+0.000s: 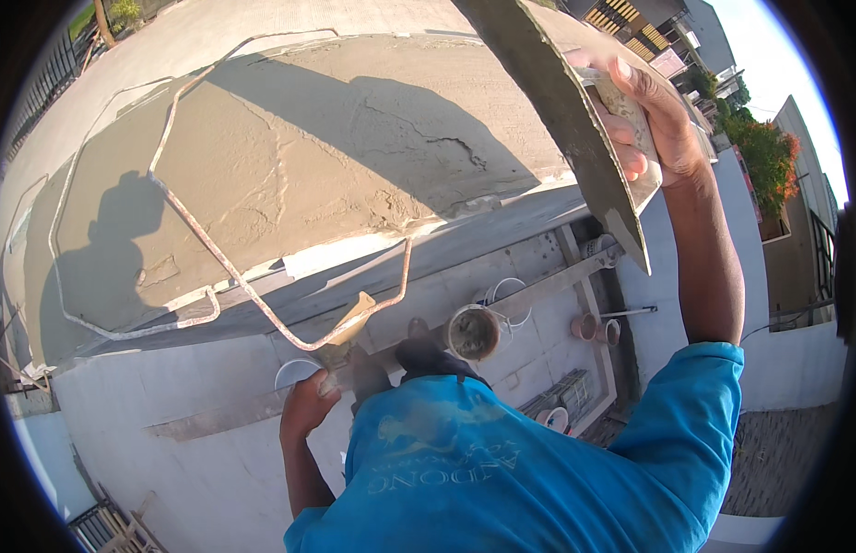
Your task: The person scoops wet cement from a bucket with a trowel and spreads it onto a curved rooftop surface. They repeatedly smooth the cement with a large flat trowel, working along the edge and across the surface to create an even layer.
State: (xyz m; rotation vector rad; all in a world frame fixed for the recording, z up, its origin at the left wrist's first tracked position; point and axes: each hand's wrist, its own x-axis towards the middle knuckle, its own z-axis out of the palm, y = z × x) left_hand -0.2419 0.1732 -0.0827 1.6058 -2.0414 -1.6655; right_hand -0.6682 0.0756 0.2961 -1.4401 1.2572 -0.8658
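Note:
My right hand [663, 120] is raised at the upper right, its fingers wrapped round the handle of a long, cement-smeared float [575, 138], whose blade slants down over the slab edge. Low in the view, my left hand [308, 401] is closed on the handle of a small beige-bladed tool [354, 313], which points up toward the slab. A raised slab edge [299, 129] carries wet grey mortar with ridges and cracks, crossed by shadows. Rusty bent rods [234, 272] arch over it at the left.
Below me is a board walkway [557, 272] with a bucket of grey mix [472, 332], a white pail [515, 300] and pink containers [584, 327] near it. A pale wall [123, 424] is at lower left; trees [764, 166] and buildings stand at upper right.

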